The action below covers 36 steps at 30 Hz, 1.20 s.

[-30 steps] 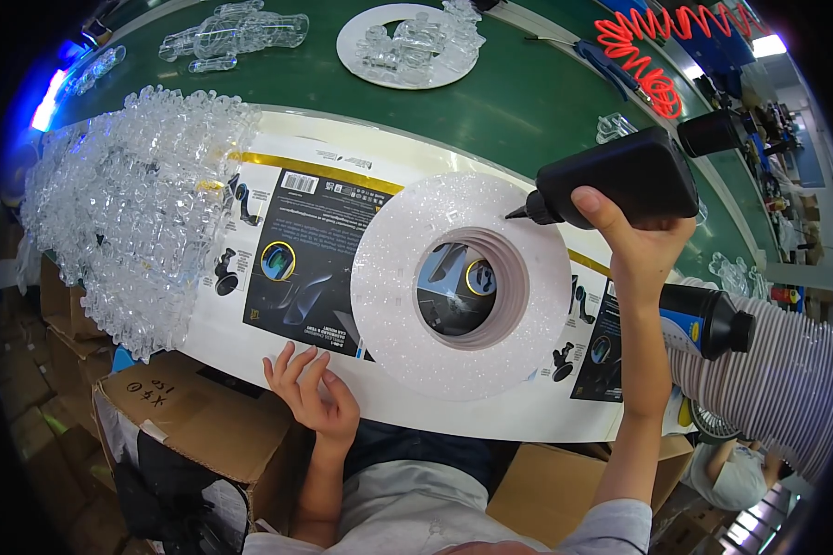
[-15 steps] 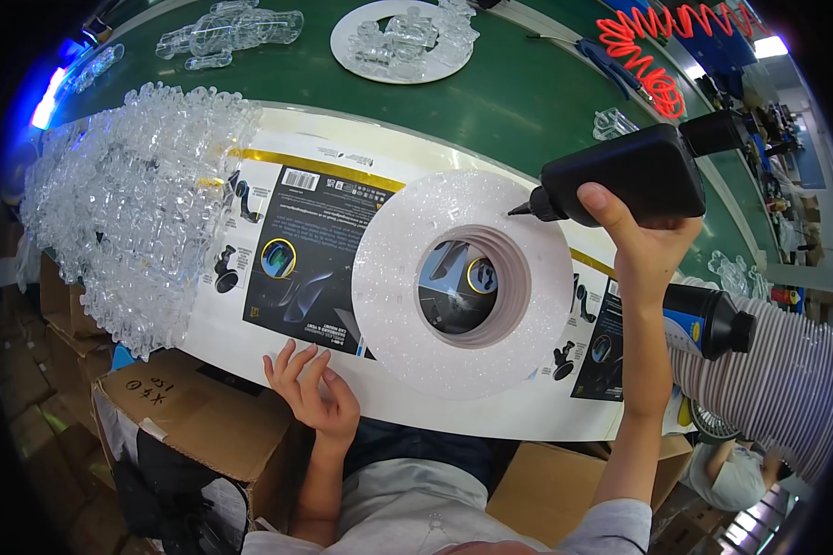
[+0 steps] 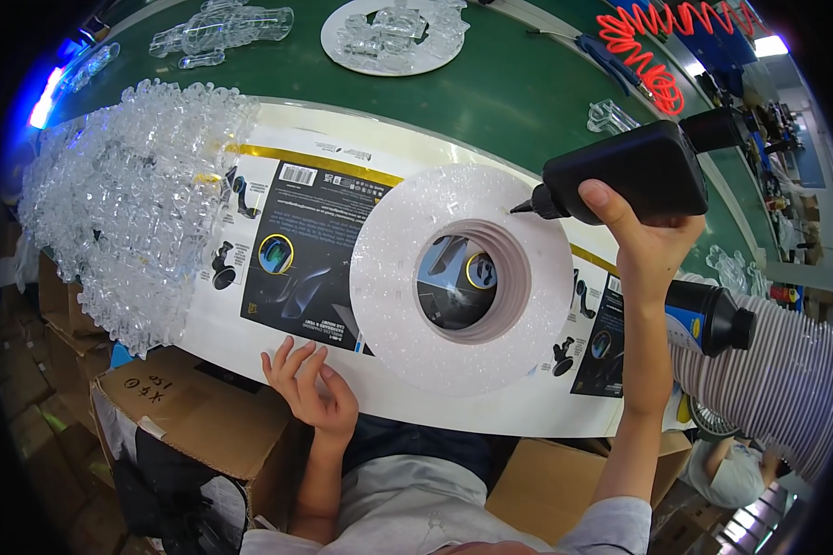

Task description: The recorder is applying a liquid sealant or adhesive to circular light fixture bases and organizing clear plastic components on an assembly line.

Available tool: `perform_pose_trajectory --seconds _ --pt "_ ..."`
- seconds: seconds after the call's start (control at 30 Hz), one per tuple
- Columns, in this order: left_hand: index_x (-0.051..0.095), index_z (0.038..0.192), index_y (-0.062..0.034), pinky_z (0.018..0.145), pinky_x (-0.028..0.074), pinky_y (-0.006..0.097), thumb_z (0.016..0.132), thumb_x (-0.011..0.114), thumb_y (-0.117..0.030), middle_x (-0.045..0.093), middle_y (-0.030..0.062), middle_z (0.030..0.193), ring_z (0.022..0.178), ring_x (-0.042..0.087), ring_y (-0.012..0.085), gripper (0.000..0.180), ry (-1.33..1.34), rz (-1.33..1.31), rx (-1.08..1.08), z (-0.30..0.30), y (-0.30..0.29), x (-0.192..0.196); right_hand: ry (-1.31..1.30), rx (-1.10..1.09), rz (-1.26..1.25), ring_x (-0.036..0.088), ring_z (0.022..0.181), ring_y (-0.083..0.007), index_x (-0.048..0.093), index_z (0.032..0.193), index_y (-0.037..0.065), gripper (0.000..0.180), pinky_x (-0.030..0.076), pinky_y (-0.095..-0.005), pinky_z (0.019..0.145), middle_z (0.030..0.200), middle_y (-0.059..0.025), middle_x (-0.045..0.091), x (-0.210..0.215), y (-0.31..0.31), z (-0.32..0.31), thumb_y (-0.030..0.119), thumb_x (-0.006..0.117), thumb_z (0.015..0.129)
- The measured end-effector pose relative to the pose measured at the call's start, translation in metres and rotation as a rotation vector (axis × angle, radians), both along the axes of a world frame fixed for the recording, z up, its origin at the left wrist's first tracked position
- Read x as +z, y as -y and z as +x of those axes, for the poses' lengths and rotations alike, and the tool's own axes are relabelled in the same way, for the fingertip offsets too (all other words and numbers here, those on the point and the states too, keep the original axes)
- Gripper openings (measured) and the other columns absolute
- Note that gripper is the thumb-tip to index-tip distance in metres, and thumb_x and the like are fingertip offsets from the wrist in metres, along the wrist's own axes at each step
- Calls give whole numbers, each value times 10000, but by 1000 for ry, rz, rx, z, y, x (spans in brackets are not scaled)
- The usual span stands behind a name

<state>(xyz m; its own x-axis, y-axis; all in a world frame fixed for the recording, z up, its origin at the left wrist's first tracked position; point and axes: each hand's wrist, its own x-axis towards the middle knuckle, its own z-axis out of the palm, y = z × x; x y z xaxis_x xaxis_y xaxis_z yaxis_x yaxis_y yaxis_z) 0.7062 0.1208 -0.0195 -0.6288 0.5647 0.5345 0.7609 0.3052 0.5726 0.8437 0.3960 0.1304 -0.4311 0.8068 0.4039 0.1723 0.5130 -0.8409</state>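
Observation:
My right hand [image 3: 646, 242] grips a black squeeze bottle [image 3: 620, 171], tilted so its thin nozzle points left and down. The nozzle tip is at the upper right face of a stack of white glittery rings [image 3: 393, 264]; whether it touches cannot be told. A round hole runs through the stack, and the printed sheet [image 3: 453, 412] under it shows through. Near the sheet's front edge, my left hand [image 3: 319, 393] is held palm up with loosely curled fingers apart, holding nothing.
Many clear plastic pieces [image 3: 148, 213] are heaped at left. More lie on a white ring [image 3: 338, 46] on the green table [image 3: 296, 83]. At right are a second black bottle [image 3: 713, 319], a long ring stack [image 3: 777, 379] and a red coiled hose [image 3: 657, 83]. Cardboard boxes [image 3: 194, 407] stand below.
The view has shifted slightly. The bottle's nozzle tip has moved a little to the right over the top ring. My left hand stays nearly still.

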Motion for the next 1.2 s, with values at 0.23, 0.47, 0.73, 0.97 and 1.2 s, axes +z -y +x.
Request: perform_pose_trajectory --seconds 0.23,0.47,0.73,0.97,1.2 --pt "576 961 -31 1047 197 544 762 473 31 570 111 1019 1090 502 348 233 -1 -5 -2 0 0 0 16 2 8 615 709 -124 610 895 -23 359 503 -239 701 804 -60 638 0 1 2 83 823 625" --pt "577 963 -29 1044 198 549 762 471 30 570 112 1020 1088 503 348 235 -1 -5 -1 0 0 0 -17 14 4 619 721 -131 613 907 -23 371 502 -242 715 818 -61 641 0 0 1 87 825 623" --pt "578 959 -26 1043 197 554 769 470 28 569 112 1020 1090 503 348 225 2 -4 -2 0 1 -1 -29 -9 -1 622 731 -134 615 913 -20 387 503 -247 727 829 -64 645 -1 0 2 77 831 608" --pt "577 962 -32 1042 197 554 774 470 29 566 109 1024 1090 503 346 225 5 -7 -6 0 1 -2 -35 11 12 623 734 -139 610 916 -20 393 506 -246 723 833 -65 641 -4 -1 3 69 832 603" --pt "582 960 -34 1041 200 554 771 470 25 566 105 1026 1090 503 344 227 5 -4 -5 0 1 -1 -96 12 -2 610 738 -136 598 913 -17 388 503 -252 733 837 -64 626 -3 -1 4 53 824 605"
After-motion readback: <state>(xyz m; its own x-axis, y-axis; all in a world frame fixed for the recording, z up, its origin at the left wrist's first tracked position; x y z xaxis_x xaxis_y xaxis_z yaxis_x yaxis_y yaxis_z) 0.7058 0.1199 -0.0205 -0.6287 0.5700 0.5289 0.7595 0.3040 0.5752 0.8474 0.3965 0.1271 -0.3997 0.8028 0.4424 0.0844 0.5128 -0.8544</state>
